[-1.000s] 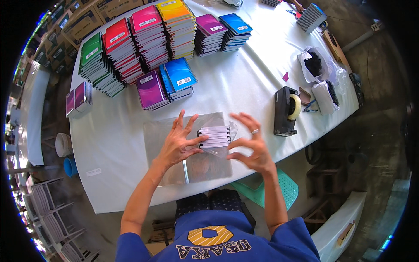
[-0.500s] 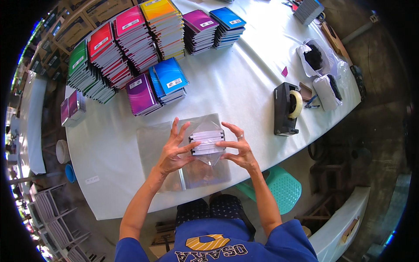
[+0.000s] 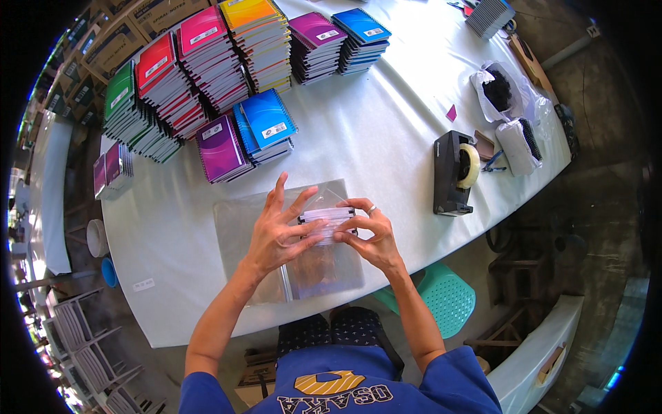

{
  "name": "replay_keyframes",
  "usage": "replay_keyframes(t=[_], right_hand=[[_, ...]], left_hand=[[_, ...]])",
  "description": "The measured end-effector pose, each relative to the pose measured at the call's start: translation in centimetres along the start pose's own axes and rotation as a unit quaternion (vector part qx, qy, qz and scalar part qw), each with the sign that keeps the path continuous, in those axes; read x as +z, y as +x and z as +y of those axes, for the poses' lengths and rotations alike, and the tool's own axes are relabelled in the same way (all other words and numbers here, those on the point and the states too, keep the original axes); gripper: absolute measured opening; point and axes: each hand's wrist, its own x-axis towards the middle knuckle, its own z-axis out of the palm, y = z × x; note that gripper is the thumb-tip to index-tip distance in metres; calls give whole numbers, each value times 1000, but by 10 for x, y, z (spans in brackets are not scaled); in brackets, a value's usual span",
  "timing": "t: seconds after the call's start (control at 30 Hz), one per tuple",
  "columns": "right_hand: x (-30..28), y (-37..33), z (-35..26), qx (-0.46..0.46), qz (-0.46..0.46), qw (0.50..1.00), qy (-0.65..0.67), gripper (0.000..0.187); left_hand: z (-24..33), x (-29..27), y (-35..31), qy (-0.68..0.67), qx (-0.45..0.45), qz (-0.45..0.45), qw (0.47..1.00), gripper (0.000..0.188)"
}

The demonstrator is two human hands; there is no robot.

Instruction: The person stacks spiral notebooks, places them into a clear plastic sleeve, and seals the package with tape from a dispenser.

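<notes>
A small bundle of notebooks [image 3: 324, 217] stands edge-up before me, showing white page edges and dark corners, with clear plastic film around it. My left hand [image 3: 274, 233] presses its lower fingers on the bundle's left side and top, while its other fingers stretch up and away. On the right, my right hand [image 3: 372, 237] is curled round the bundle, its thumb and fingertips pinched at the film over the top edge. Underneath lie flat clear plastic sheets [image 3: 238, 238] near the table's front edge. The film's folds are partly hidden by my fingers.
Tall stacks of coloured spiral notebooks [image 3: 200, 31] fill the far left, with shorter purple [image 3: 221, 145] and blue [image 3: 269, 121] piles nearer. Right of my hands stands a black tape dispenser [image 3: 447, 172], beside pliers [image 3: 493, 164] and white bags [image 3: 516, 145]. A green stool [image 3: 448, 300] sits below the table edge.
My right hand has closed in, its thumb and fingers moving left onto the top of the bundle. My left fingers have shifted right across it; the plastic flap toward me no longer sticks out.
</notes>
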Motion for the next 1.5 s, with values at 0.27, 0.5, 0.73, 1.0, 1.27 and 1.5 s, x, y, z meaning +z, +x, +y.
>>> replay_keyframes(t=[0.27,0.5,0.73,1.0,1.27,1.5], right_hand=[[-7,26,-3,138,-7,987,87,55],[-9,40,-4,249,-80,939,224,17],[-3,33,-2,149,-61,961,224,20],[-9,28,-12,81,-104,989,71,24],[-36,-3,-32,-119,-162,897,-393,80],[-229,-51,66,213,332,877,-273,27]], left_hand=[[-11,-1,27,-284,-183,-12,941,51],[-50,0,38,-415,-316,-368,769,42],[-38,-8,42,-426,-212,-300,827,43],[9,-37,28,71,56,-242,966,69],[26,-26,6,189,92,-157,965,66],[33,-19,4,205,123,-140,961,62]])
